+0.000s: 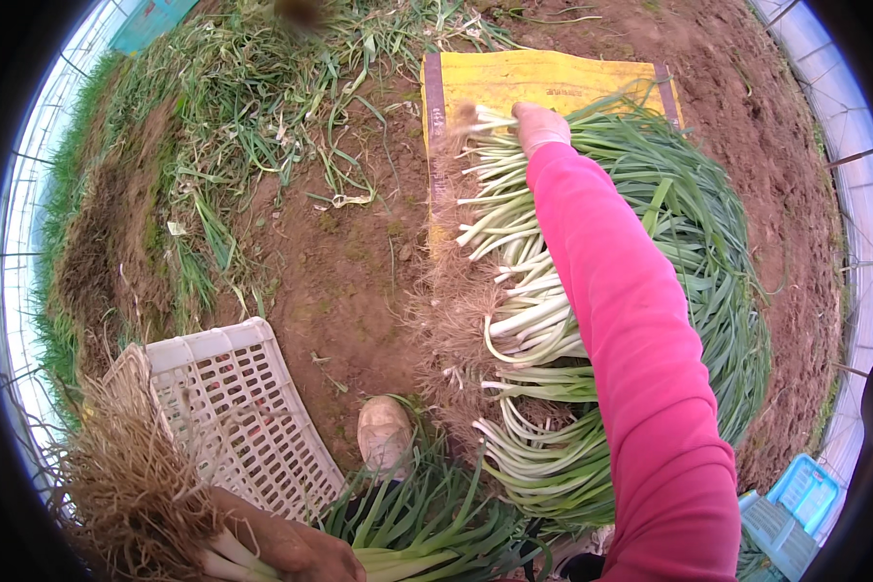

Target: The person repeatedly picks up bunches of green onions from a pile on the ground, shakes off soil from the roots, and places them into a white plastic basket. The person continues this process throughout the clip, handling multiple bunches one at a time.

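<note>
My right hand (542, 127), at the end of a pink sleeve, rests on the white stems of green onions at the top of a long row. The row of green onions (545, 313) lies with its roots to the left and its green leaves to the right, partly over a yellow woven sack (545, 73). Low in the view, my left hand (291, 545) is closed round a thick bunch of green onions (407, 556), whose brown roots point left. My right forearm hides part of the row.
A white plastic crate (247, 415) stands tilted at the lower left, near my shoe (385, 433). Loose green leaves (262, 94) litter the soil at the upper left. Blue plastic crates (789, 516) are at the lower right. Clear sheeting walls curve along both sides.
</note>
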Available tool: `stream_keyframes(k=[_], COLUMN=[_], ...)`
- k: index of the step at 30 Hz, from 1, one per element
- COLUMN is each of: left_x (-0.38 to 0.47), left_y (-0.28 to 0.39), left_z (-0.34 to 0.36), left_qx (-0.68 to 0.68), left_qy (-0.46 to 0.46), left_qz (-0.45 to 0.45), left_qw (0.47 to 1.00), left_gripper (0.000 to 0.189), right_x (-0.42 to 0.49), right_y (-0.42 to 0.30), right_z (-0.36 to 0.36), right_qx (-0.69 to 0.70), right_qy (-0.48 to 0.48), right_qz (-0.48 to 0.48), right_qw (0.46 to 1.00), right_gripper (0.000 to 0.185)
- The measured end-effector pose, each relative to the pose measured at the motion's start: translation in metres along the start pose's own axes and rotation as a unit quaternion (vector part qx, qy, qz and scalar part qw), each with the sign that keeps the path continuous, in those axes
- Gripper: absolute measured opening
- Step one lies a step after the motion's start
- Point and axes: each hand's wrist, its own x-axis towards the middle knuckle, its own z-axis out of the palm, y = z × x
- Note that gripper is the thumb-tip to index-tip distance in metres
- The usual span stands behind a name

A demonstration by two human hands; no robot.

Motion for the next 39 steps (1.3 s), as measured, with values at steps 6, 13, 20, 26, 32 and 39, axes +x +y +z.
stream_keyframes(k=[6, 13, 20, 26, 32, 39], left_x=[-0.007, -0.006, -0.005, 0.004, 0.026, -0.016], left_y=[0.002, 0.005, 0.008, 0.026, 0.061, 0.053], left_z=[-0.005, -0.002, -0.002, 0.03, 0.03, 0.029], left_qx=[0.006, 0.018, 0.027, 0.064, 0.084, 0.141], left_qy=[-0.016, -0.019, -0.031, -0.1, -0.406, -0.344], left_qz=[0.001, -0.005, -0.025, -0.095, -0.269, -0.155], left_qw=[1.0, 1.0, 0.999, 0.988, 0.869, 0.916], left_gripper=[0.04, 0.041, 0.042, 0.042, 0.045, 0.043], right_x=[0.004, 0.013, 0.017, -0.004, -0.037, -0.08], right_y=[0.007, 0.005, 0.009, 0.004, 0.006, 0.018], right_z=[-0.008, 0.02, 0.027, 0.016, -0.029, -0.065], right_qx=[0.064, -0.004, -0.037, 0.013, 0.056, 0.144], right_qy=[0.016, -0.051, -0.138, -0.069, -0.005, 0.12], right_qz=[0.118, 0.075, -0.006, 0.045, 0.046, 0.089], right_qw=[0.991, 0.996, 0.99, 0.997, 0.997, 0.978], right_gripper=[0.025, 0.028, 0.035, 0.03, 0.026, 0.022])
